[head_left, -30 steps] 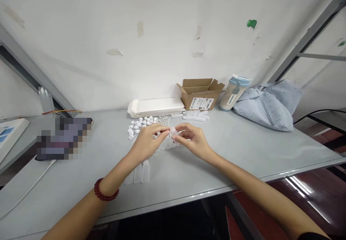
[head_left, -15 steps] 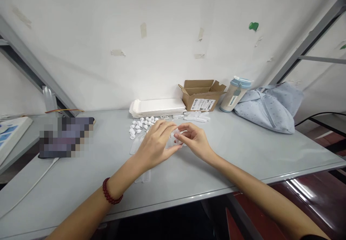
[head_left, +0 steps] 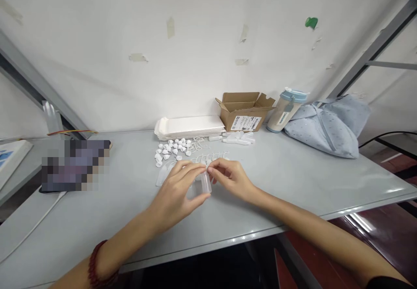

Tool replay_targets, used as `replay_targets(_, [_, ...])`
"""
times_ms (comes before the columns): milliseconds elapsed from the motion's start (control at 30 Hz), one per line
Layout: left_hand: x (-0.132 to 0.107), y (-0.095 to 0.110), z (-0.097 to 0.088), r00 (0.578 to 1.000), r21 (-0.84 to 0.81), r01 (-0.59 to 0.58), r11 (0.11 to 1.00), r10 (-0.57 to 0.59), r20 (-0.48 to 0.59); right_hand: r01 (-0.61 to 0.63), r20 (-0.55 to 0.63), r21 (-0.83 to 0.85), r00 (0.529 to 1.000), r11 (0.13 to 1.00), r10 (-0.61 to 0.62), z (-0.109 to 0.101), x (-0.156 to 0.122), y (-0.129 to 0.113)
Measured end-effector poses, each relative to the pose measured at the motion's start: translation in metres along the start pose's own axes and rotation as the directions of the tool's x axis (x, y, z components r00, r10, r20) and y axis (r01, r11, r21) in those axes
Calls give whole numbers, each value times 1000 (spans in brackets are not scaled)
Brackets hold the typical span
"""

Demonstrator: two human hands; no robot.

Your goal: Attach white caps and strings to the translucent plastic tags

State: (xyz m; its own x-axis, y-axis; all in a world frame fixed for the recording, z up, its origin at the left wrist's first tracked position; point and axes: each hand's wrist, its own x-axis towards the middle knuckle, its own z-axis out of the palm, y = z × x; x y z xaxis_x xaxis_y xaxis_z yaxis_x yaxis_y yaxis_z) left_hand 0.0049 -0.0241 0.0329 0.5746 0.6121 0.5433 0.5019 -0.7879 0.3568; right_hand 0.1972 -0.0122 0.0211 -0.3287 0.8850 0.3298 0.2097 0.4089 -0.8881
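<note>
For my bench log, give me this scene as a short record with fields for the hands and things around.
Left hand: holds small translucent bottle, thumb at its lower end
Right hand: fingertips at bottle's upper end, grip unclear
White caps: scattered beyond left hand
Cardboard box: open, beyond right hand
Cup: right of box
Cloth bag: right of cup

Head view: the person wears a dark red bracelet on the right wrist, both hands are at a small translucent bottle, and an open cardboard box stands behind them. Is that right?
Not quite: the head view shows the dark red bracelet on the left wrist. Both hands are at the translucent bottle, with the open cardboard box behind them.
</note>
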Motion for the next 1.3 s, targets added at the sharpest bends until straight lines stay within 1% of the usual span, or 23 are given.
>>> replay_targets(67, [-15,0,-4,999,1,26,1000,-26,41,63,92,-98,994,993,-54,4,-3,-2])
replay_targets(133, [-28,1,-8,997,7,36,999,-37,63,161,175,-172,976,972,-131,7,-6,-4])
replay_targets(233, [-43,2,-11,997,31,15,999,-18,80,275,279,-211,937,938,-211,10,-8,-5])
replay_targets(333, [-51,1,-12,994,54,-1,999,-5,109,304,355,-242,912,921,-208,11,-9,-5])
replay_targets(433, [-54,-2,-11,992,60,12,998,-20,127,324,403,-261,893,909,-203,12,-9,-4])
replay_targets(633, [-57,-7,-11,989,96,7,995,-21,148,342,452,-222,866,913,-215,14,-10,-3])
replay_targets(800, [-57,-8,-15,983,133,46,990,-69,171,351,486,-208,847,913,-215,15,-11,-3])
replay_targets(967, [-57,-8,-17,980,153,69,986,-96,175,342,509,-218,839,914,-193,16,-12,-3])
replay_targets(1133, [-57,-8,-18,980,169,42,985,-74,185,356,506,-217,837,909,-207,17,-12,-1])
replay_targets(1300, [-56,-9,-17,978,170,39,985,-73,195,378,506,-221,832,899,-226,17,-13,0])
